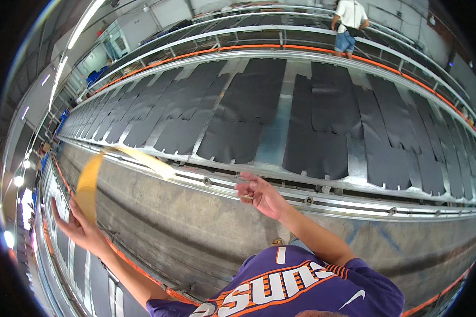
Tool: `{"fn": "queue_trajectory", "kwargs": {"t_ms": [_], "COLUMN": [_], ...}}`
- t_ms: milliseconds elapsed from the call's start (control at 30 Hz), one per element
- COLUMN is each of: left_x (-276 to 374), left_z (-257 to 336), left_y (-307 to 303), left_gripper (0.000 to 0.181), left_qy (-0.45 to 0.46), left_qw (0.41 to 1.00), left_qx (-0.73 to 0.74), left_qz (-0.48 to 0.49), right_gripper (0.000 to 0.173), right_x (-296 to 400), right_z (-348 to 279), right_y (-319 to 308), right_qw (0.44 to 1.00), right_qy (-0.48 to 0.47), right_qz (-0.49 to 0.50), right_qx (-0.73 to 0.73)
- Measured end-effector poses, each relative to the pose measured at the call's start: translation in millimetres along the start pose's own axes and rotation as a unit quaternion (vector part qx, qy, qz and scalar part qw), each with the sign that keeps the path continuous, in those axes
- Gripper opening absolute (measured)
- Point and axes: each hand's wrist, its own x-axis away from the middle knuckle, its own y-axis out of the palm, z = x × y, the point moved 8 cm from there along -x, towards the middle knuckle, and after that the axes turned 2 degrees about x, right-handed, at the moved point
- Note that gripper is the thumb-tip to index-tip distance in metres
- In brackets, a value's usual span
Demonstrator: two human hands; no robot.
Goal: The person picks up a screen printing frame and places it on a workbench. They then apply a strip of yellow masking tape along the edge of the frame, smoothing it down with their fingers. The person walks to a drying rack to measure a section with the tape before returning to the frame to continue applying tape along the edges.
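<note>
A long, pale yellow strip, seemingly tape or film, rises from beside my left hand. It bends at the top, then runs right, blurred and glossy, over the metal rail of the long table. My left hand is raised with fingers apart, against the strip's lower end; whether it grips the strip is unclear. My right hand hovers by the table's near edge, fingers spread and partly curled, with a thin band at one finger. Black sheet pieces with notched edges lie flat in rows across the metal tabletop before me.
A metal rail with bolts lines the near side of the table. Concrete floor forms an aisle. Behind me runs another table with dark pieces and an orange edge. Across the table stands a person in a white shirt.
</note>
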Motion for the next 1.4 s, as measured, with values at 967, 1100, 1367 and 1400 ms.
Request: {"fn": "queue_trajectory", "kwargs": {"t_ms": [967, 1100, 1367, 1400], "left_x": [356, 288, 230, 226], "left_z": [90, 84, 50, 45], "left_y": [232, 203, 161, 154], "left_gripper": [0.020, 0.018, 0.020, 0.020], "left_qy": [-0.100, -0.126, -0.121, -0.111], "left_qw": [0.777, 0.827, 0.874, 0.885], "left_qx": [0.164, 0.216, 0.096, 0.082], "left_qz": [-0.599, -0.503, -0.461, -0.445], "right_gripper": [0.062, 0.064, 0.062, 0.056], "right_x": [196, 187, 130, 129], "right_z": [-36, -65, -47, -50], "right_y": [-59, -73, -103, -108], "right_qw": [0.550, 0.585, 0.960, 0.947], "right_qy": [-0.117, -0.136, -0.197, -0.216], "right_qz": [0.236, 0.343, 0.182, 0.202], "right_qx": [0.793, 0.722, -0.085, -0.127]}}
